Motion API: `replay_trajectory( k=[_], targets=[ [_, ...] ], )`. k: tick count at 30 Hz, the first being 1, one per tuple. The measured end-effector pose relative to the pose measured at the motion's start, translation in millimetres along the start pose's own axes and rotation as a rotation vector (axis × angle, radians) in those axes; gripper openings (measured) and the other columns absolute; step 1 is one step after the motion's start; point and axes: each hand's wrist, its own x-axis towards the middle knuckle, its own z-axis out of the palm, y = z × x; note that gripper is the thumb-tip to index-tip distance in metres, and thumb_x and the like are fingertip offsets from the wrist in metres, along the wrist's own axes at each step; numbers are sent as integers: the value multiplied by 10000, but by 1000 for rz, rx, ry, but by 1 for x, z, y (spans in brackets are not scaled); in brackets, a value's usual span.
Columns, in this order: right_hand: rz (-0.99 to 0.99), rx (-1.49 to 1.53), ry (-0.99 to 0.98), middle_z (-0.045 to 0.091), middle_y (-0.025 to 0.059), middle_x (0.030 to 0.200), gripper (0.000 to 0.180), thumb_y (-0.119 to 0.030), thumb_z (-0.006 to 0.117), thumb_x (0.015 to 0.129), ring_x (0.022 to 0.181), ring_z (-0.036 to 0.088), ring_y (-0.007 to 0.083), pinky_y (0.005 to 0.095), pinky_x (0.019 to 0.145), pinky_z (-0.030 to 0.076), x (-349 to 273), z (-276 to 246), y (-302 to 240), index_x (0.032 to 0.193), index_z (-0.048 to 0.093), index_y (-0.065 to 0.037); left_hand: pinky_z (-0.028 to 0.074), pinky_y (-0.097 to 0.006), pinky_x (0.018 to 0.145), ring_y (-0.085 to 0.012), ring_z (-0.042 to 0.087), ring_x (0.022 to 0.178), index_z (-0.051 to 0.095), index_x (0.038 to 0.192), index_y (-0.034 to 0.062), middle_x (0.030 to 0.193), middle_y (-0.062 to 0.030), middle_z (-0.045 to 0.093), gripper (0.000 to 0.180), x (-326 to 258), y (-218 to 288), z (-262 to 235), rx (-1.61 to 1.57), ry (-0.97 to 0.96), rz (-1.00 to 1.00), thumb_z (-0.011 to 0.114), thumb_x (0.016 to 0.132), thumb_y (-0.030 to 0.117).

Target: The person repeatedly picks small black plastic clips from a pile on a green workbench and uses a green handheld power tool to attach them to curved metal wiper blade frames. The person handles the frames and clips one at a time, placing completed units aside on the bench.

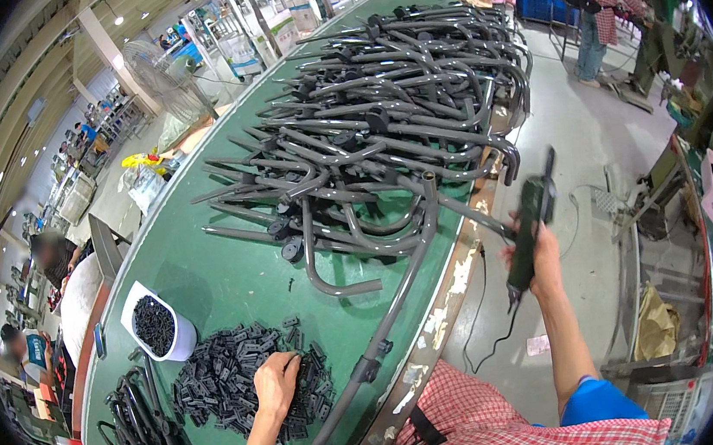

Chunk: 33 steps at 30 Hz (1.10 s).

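Observation:
My left hand [276,385] rests, fingers curled, on a heap of small black plastic clips [225,377] on the green table [206,282]. My right hand [538,255] is out past the table's right edge, gripping a dark green powered screwdriver [531,226] with its cable hanging below. A long grey bent metal tube [399,296] with a black collar lies diagonally between my hands. Whether the left hand grips a clip is hidden.
A big pile of grey bent tubes [395,97] fills the far table. A white bowl of black screws [155,323] stands left of the clips. Black tube parts [144,436] lie at the near left. A person [599,6] stands at the far right; others sit left.

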Motion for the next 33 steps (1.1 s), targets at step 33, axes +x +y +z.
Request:
replay_trajectory(
  k=[33],
  targets=[
    [121,886,-1034,522,41,705,856,-700,589,763,579,507,192,336,561,421,-153,195,-11,1378,440,-123,445,-224,511,-134,610,649,521,1157,31,829,-108,654,261,-137,99,-20,-1681,-166,-741,567,940,169]
  ],
)
